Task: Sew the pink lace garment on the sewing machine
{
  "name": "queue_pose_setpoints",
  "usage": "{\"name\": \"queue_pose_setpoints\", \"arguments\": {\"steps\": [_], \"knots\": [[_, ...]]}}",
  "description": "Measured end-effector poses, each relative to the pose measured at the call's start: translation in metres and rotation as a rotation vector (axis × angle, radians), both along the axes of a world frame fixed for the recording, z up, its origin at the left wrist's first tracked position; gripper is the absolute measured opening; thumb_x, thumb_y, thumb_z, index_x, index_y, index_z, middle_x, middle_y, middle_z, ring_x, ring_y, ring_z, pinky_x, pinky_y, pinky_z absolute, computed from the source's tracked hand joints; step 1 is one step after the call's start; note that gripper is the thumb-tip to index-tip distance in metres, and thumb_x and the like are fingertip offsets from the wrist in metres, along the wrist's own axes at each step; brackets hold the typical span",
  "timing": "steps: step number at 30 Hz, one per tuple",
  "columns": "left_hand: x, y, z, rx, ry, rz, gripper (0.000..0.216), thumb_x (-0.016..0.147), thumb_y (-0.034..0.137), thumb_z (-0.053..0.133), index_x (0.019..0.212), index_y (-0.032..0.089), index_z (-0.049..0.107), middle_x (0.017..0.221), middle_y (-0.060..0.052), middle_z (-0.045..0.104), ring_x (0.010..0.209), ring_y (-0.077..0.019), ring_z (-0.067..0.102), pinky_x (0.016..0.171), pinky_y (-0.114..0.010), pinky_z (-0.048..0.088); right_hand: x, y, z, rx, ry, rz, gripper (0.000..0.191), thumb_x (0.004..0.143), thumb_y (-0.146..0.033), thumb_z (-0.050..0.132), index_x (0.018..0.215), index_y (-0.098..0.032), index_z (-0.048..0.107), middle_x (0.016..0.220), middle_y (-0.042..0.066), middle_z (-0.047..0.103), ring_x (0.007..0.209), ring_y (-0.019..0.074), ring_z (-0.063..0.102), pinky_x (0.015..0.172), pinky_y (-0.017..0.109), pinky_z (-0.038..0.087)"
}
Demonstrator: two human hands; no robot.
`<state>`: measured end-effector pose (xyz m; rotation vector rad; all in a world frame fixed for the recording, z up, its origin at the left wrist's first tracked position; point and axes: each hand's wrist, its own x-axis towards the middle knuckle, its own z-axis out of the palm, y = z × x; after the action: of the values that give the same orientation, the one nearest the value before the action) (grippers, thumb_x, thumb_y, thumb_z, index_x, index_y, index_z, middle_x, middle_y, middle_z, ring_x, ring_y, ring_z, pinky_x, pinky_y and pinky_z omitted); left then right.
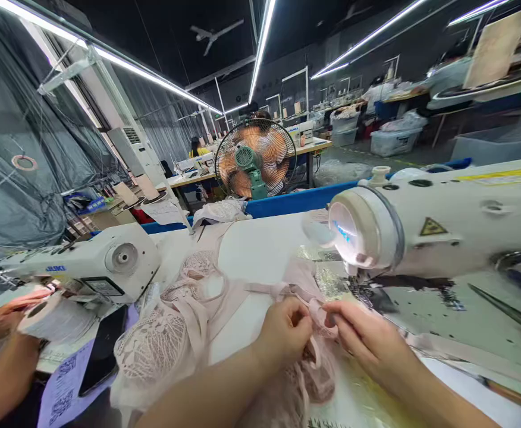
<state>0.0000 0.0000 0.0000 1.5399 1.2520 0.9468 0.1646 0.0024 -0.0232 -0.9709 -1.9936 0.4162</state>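
Note:
My left hand (pixel 287 328) and my right hand (pixel 362 333) are close together in front of the sewing machine's (pixel 457 220) needle area. Each has its fingers pinched on a pale pink bra (pixel 320 371), with a strip of its band or strap between them. Loose fabric and straps hang below my fingers. To the left, more pale pink lace bras (pixel 156 345) lie in a heap on the white table (pixel 254 246). The machine's presser foot, right of my right hand, is partly blurred.
Scissors (pixel 505 306) lie at the right on the machine bed. On the left are a phone (pixel 104 348) on a purple printed sheet (pixel 66 380), a thread cone (pixel 57 318), a second sewing machine (pixel 126 261) and another person's hand (pixel 28 300). A large fan (pixel 256 157) stands beyond the table.

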Motion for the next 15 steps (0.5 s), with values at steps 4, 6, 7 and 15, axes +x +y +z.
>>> {"name": "queue_pose_setpoints", "arguments": {"steps": [4, 6, 7, 15], "knots": [[0.002, 0.001, 0.0, -0.007, -0.015, 0.064, 0.005, 0.066, 0.016, 0.046, 0.061, 0.019, 0.046, 0.048, 0.005, 0.045, 0.045, -0.0092, 0.045, 0.044, -0.02, 0.031, 0.007, -0.01, -0.004, 0.122, -0.025, 0.013, 0.045, 0.094, -0.018, 0.029, 0.138, -0.022, 0.025, 0.068, -0.003, 0.059, 0.049, 0.0113, 0.055, 0.048, 0.02, 0.047], [0.003, 0.002, 0.0, -0.033, -0.033, 0.063, 0.004, 0.065, 0.017, 0.047, 0.061, 0.019, 0.046, 0.05, 0.004, 0.047, 0.046, -0.0099, 0.047, 0.045, -0.02, 0.033, 0.005, -0.014, -0.005, 0.134, -0.019, 0.022, 0.046, 0.096, -0.022, 0.03, 0.141, -0.018, 0.019, 0.061, -0.005, 0.058, 0.048, 0.0123, 0.055, 0.049, 0.021, 0.047], [0.004, 0.002, 0.0, -0.039, -0.04, 0.06, 0.004, 0.065, 0.017, 0.048, 0.061, 0.019, 0.047, 0.05, 0.004, 0.048, 0.047, -0.0101, 0.047, 0.046, -0.02, 0.034, 0.002, -0.015, -0.005, 0.14, -0.022, 0.02, 0.039, 0.097, -0.024, 0.03, 0.135, -0.018, 0.028, 0.059, -0.005, 0.057, 0.047, 0.0124, 0.055, 0.048, 0.021, 0.046], [0.005, 0.001, -0.002, 0.018, -0.057, 0.064, 0.004, 0.065, 0.017, 0.05, 0.062, 0.016, 0.052, 0.057, 0.003, 0.048, 0.053, -0.0094, 0.044, 0.051, -0.021, 0.034, -0.01, -0.01, -0.005, 0.402, -0.233, -0.228, 0.038, 0.098, -0.028, 0.024, 0.067, -0.022, 0.044, 0.047, -0.005, 0.045, 0.036, 0.0118, 0.047, 0.036, 0.024, 0.032]]}}
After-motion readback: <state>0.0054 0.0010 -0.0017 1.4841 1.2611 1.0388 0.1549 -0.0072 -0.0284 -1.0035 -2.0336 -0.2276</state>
